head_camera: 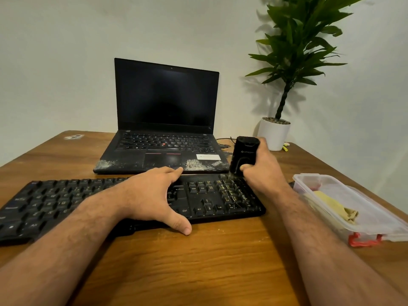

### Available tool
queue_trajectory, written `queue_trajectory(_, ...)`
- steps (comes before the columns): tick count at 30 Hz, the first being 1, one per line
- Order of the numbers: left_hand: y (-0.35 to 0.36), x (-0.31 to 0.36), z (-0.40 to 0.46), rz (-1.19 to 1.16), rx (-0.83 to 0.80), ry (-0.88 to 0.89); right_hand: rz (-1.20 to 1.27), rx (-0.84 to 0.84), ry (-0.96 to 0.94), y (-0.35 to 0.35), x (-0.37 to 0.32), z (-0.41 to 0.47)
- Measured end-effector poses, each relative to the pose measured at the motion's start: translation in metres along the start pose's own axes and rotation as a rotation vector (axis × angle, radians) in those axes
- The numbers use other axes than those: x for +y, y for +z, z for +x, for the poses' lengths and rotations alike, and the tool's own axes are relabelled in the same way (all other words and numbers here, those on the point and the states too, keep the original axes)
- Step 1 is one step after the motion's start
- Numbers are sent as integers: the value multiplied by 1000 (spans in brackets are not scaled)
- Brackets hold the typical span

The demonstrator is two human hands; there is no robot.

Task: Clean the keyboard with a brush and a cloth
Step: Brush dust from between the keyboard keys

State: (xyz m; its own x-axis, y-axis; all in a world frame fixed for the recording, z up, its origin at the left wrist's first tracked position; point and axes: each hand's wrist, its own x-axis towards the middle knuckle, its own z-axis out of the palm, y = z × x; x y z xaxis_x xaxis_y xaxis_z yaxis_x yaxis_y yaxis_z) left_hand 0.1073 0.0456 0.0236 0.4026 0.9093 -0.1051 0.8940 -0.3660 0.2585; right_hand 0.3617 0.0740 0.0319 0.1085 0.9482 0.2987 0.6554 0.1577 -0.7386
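A black full-size keyboard (55, 202) lies across the wooden table (198, 261), dusty at its right end. My left hand (152, 195) rests flat on the keys near the middle, fingers spread, thumb over the front edge. My right hand (262, 168) grips a black brush (244, 154) upright, its lower end touching the far right corner of the keyboard above the number pad. A yellow cloth (335, 206) lies folded inside a clear plastic box (375, 219) at the right.
An open black laptop (165, 120) with a dark screen and dusty palm rest stands just behind the keyboard. A potted plant in a white pot (273, 133) is at the back right, near a cable. The box has red clips.
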Motion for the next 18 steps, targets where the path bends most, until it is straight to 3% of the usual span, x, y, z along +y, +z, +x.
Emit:
queue_trajectory(11,-1,0,0,-1,-3,-4,107,-116,-61,8,-12,-8)
queue_trajectory(18,-1,-1,0,-3,-7,-3,3,-16,-16,-10,-1,-7)
